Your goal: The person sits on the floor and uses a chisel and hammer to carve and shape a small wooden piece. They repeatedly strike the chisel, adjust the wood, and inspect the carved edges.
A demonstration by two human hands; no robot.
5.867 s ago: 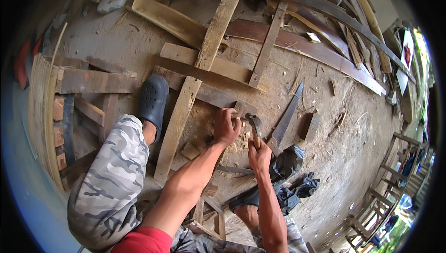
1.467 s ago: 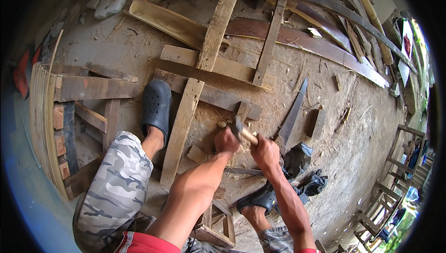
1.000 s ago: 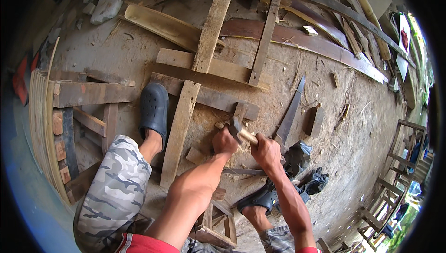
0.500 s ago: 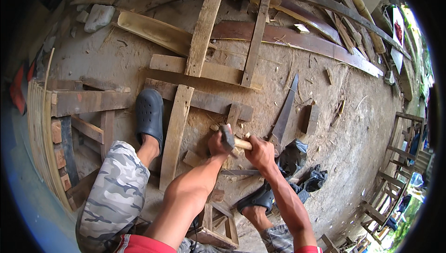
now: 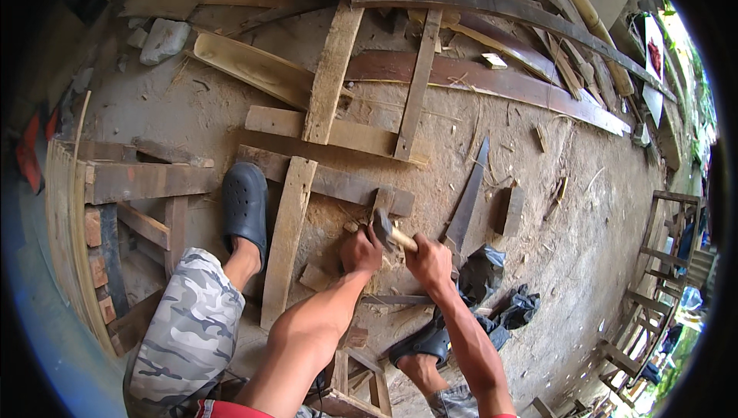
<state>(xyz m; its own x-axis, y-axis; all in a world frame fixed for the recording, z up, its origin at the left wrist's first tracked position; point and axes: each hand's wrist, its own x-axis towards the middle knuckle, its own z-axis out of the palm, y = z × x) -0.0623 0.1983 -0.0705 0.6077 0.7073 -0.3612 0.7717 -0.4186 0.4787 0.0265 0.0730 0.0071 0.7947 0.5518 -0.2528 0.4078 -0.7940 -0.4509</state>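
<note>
My right hand (image 5: 429,263) is closed round the light wooden handle of a hammer (image 5: 401,239). The hammer's dark head (image 5: 383,227) is just right of the fingertips of my left hand (image 5: 361,252). Those fingers are pinched together; whatever they hold is hidden. Just beyond the hammer head, a short wooden strip (image 5: 383,200) lies against a dark plank (image 5: 334,176). A longer, paler board (image 5: 290,237) crosses that plank at its left part. To the right, a handsaw (image 5: 470,199) lies on the ground with its blade pointing away.
My dark clog (image 5: 244,207) stands left of the boards. A wooden block (image 5: 510,210) and black plastic scraps (image 5: 516,308) lie at right. A wooden frame (image 5: 150,181) stands at left, a small one (image 5: 346,405) near me. Boards and a long beam (image 5: 492,7) are piled at the far side.
The hammer head has moved down and away from over my left hand, toward the wooden strip. My left hand stays pinched beside it. The whole view has shifted slightly.
</note>
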